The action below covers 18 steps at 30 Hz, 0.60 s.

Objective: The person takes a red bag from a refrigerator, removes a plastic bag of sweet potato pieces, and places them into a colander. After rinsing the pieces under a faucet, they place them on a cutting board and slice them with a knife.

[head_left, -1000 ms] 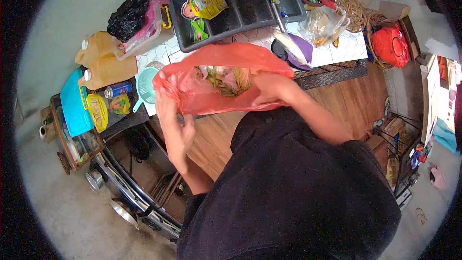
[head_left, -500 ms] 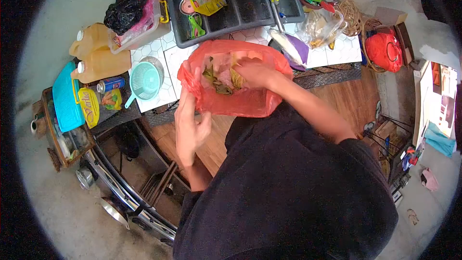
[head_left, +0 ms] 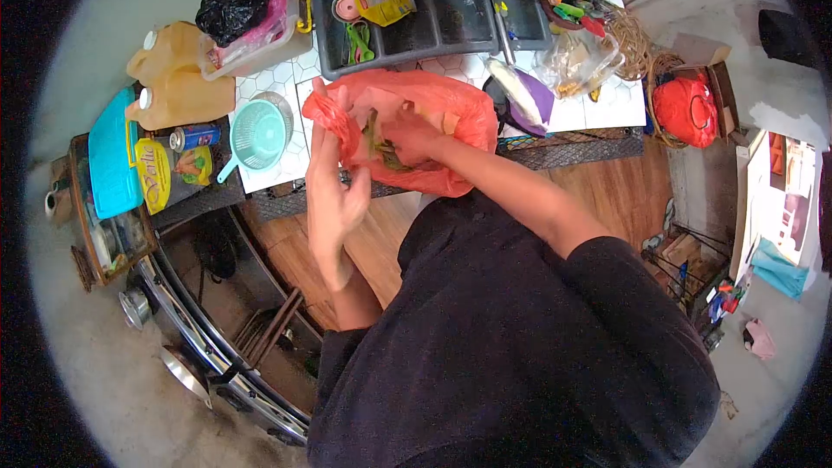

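Note:
A red plastic bag [head_left: 472,113] lies open at the near edge of the white tiled counter [head_left: 299,87], with greenish leafy pieces [head_left: 386,152] inside. My left hand [head_left: 336,199] grips the bag's gathered left side, its fingers partly behind the plastic. Reaching in from the right, my right hand [head_left: 412,134] is inside the bag's mouth, over the leafy pieces. Its fingertips are blurred and partly hidden, so what they touch is unclear.
Behind the bag is a dark divided tray [head_left: 438,56]. A teal strainer [head_left: 258,134], yellow jugs [head_left: 186,100] and a plastic bin [head_left: 260,56] stand left. To the right are a purple-and-white item [head_left: 524,100] and a utensil basket [head_left: 563,13].
My right hand has shifted left and slightly down inside the bag. The bag's right side has drawn inward, and the view has shifted slightly.

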{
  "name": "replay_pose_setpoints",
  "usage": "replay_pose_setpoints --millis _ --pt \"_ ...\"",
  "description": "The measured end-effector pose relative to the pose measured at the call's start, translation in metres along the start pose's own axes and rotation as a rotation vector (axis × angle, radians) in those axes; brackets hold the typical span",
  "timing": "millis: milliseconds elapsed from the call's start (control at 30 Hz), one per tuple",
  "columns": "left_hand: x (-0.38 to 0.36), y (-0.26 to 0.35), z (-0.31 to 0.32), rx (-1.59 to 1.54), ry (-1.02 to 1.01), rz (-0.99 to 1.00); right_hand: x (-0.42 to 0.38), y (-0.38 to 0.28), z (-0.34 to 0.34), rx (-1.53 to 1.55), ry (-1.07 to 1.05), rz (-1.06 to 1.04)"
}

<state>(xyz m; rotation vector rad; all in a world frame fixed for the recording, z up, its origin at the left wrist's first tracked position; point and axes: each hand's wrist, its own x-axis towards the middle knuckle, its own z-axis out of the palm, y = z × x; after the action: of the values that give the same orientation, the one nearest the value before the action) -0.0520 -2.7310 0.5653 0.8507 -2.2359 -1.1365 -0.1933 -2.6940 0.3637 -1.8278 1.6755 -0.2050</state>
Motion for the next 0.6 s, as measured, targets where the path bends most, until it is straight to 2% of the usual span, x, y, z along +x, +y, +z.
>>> replay_pose_setpoints --millis 33,100,133,200,233,300,433,500,533,600 --pt "0.001 -0.001 -0.001 0.014 0.005 -0.004 -0.001 0.006 -0.001 -0.006 -0.003 -0.003" --pt "0.000 -0.001 -0.002 -0.016 0.006 -0.021 -0.004 0.020 -0.002 -0.040 -0.087 -0.140" --pt "0.001 -0.002 -0.004 -0.042 0.002 -0.033 -0.006 0.025 -0.002 -0.044 -0.085 -0.142" --pt "0.001 -0.002 -0.006 -0.040 0.013 -0.024 -0.014 0.032 -0.007 0.171 -0.159 -0.115" --pt "0.001 -0.002 -0.005 -0.040 0.023 -0.018 -0.016 0.033 -0.014 0.165 -0.157 -0.114" --pt "0.002 -0.006 -0.002 -0.070 0.044 -0.005 -0.020 0.037 -0.028 0.063 -0.304 -0.150" --pt "0.002 0.004 -0.004 -0.071 0.032 -0.021 -0.016 0.050 -0.025 0.129 -0.249 -0.102" --pt "0.000 0.004 -0.003 -0.067 0.044 -0.017 -0.013 0.060 -0.022 0.256 -0.069 -0.036" --pt "-0.002 0.004 -0.002 -0.066 0.046 -0.017 -0.013 0.065 -0.008 0.252 -0.069 -0.038" --pt "-0.006 0.007 0.000 -0.054 0.062 0.001 -0.014 0.070 0.014 0.476 0.587 0.193"
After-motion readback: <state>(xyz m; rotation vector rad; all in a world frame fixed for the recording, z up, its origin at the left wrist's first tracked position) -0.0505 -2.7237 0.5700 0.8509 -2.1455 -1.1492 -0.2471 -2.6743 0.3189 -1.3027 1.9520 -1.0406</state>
